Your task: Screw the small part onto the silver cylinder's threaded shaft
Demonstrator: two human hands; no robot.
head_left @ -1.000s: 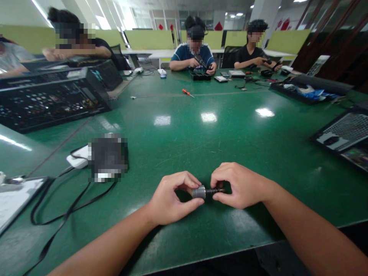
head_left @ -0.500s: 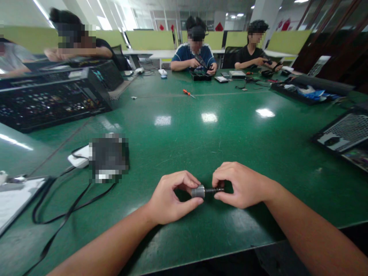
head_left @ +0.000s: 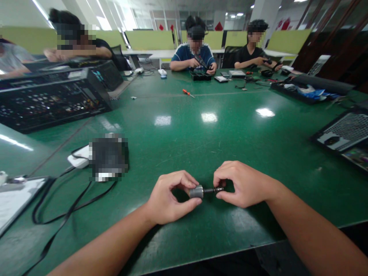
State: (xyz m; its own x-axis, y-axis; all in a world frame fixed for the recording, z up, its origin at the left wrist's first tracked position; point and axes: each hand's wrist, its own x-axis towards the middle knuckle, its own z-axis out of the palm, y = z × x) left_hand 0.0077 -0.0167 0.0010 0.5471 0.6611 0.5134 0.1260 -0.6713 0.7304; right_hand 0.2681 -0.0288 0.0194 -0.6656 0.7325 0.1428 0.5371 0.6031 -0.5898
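Observation:
My left hand [head_left: 175,197] closes thumb and fingers around a short grey metal cylinder [head_left: 196,191]. A thin dark rod [head_left: 208,191] sticks out of the cylinder's right end, lying level just above the green table. What looks like a small coil spring [head_left: 218,189] sits around the rod's far end. My right hand [head_left: 240,184] pinches this spring between thumb and fingertips, which partly hide it. The two hands face each other, with a stretch of bare rod between them.
The green table [head_left: 184,142] holds a black lanyard [head_left: 71,209], a clipboard [head_left: 20,199], an orange screwdriver [head_left: 186,92], an open computer case [head_left: 54,99] at left and a mesh panel [head_left: 342,132] at right. Several people work across the table, one holding a power drill [head_left: 199,60].
My hands have drawn slightly apart: the cylinder shifted a little left, my right fingers a little right. More bare rod shows, and the spring looks bunched closer to the rod's end.

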